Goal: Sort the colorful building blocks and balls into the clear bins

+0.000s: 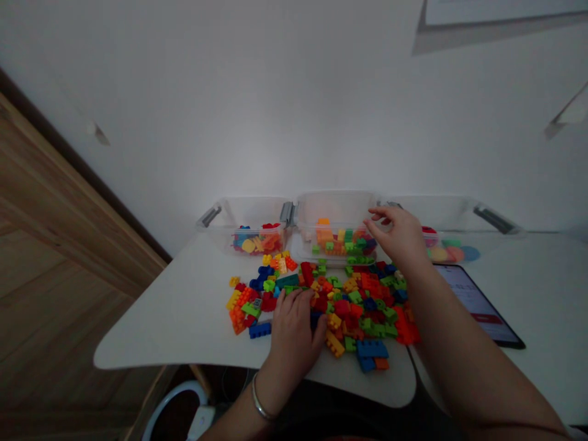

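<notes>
A wide pile of colourful toy building bricks lies spread over the white table. My left hand rests on the pile's near left part with its fingers stretched out, and the bricks under the fingertips are hidden. My right hand is raised at the right end of the middle clear plastic box, thumb and fingers apart with nothing between them. Orange, green, yellow and a few dark bricks lie inside that box. Near my left hand are a blue brick and a green brick.
A left clear box holds red, yellow and blue pieces. The right clear box has round coloured discs in it. A tablet with a lit screen lies beside my right forearm. Behind the boxes stands a white wall.
</notes>
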`<action>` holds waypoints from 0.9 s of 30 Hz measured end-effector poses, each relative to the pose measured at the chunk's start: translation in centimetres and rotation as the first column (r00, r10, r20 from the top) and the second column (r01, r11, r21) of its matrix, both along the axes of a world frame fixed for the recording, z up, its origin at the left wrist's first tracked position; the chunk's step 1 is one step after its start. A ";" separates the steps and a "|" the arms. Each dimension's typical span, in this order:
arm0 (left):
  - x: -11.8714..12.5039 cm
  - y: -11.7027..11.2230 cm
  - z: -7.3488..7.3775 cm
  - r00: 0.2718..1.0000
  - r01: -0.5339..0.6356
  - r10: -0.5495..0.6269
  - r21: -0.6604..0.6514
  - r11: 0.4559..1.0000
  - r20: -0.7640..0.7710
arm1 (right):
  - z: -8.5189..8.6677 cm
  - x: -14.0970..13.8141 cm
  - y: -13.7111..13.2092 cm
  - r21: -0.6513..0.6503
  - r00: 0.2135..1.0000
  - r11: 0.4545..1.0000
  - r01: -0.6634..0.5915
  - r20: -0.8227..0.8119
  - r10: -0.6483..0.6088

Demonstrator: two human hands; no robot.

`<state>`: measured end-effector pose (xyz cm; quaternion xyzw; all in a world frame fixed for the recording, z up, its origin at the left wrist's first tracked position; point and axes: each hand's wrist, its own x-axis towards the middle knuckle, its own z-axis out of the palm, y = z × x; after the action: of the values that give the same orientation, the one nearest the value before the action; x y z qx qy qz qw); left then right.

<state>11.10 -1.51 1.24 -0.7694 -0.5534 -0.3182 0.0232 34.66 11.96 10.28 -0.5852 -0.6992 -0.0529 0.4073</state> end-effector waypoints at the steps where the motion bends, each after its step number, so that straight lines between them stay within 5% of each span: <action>1: 0.0 0.0 0.0 1.000 -0.002 0.002 -0.001 1.000 0.001 | 0.1 0.1 -0.1 0.004 1.000 1.000 -0.010 0.002 0.010; 6: 0.0 -0.1 0.0 1.000 -0.003 0.003 -0.016 1.000 -0.001 | 1.8 0.5 -1.6 0.152 0.999 0.988 0.032 0.002 -0.033; 9: 0.0 -0.1 0.0 1.000 0.002 -0.002 -0.022 1.000 -0.003 | 3.1 0.6 -2.8 0.124 0.998 0.992 0.015 -0.054 -0.008; 13: 0.0 0.0 -0.1 1.000 0.001 -0.001 -0.015 1.000 -0.006 | 4.0 0.1 -3.9 -0.038 0.995 0.994 -0.103 0.003 0.103; 17: 0.0 0.0 -0.1 1.000 0.001 -0.001 0.002 1.000 -0.008 | 3.9 -1.0 -4.3 -0.325 0.936 0.935 -0.142 0.263 0.233; 22: 0.0 0.0 -0.2 1.000 0.007 -0.006 0.019 1.000 -0.015 | 2.5 -2.2 -3.8 -0.559 0.793 0.829 0.018 0.513 0.328; 27: 0.0 0.0 -0.3 1.000 0.005 -0.004 0.014 1.000 -0.015 | 0.9 -2.6 -2.7 -0.641 0.762 0.760 0.104 0.543 0.353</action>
<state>11.05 -1.55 0.93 -0.7728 -0.5493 -0.3162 0.0319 32.04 9.21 11.19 -0.5826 -0.8091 0.0220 -0.0740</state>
